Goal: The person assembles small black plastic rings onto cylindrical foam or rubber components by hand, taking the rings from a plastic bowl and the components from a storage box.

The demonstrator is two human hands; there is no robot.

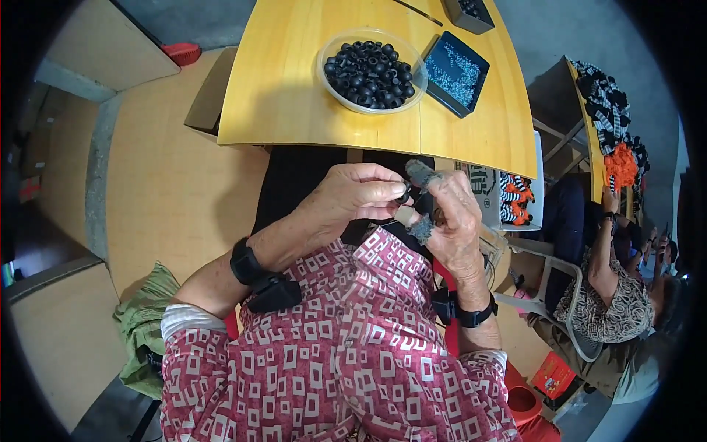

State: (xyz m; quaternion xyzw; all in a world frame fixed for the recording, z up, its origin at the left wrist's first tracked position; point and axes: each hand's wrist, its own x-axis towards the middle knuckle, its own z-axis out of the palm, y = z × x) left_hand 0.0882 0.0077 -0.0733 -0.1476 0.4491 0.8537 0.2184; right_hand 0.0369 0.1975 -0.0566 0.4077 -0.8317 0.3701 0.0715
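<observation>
A yellow wooden desk (pixel 269 62) fills twelve o'clock. Grey wall (pixel 545 37) rises toward half past one, a yellow-topped table (pixel 597 180) stands at two, a pale chair (pixel 529 248) near four; tan floor (pixel 169 169) spreads at nine.

Workshop, yellow worktable (pixel 479 140), bowl (pixel 374 110) of black parts (pixel 370 72), co-worker (pixel 615 306) seated at another laden table (pixel 591 144)

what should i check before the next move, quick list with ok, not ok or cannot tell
1. Left hand pinching a small black piece: ok
2. Right hand gripping something: cannot tell, detail too fine
3. Grey finger wraps on the right hand: ok
4. Translucent bowl of black pieces upright on the table: ok
5. Dark tray beside it holding small pale bits: ok
6. Both hands above the tabletop: not ok, they're short of its near edge
</observation>
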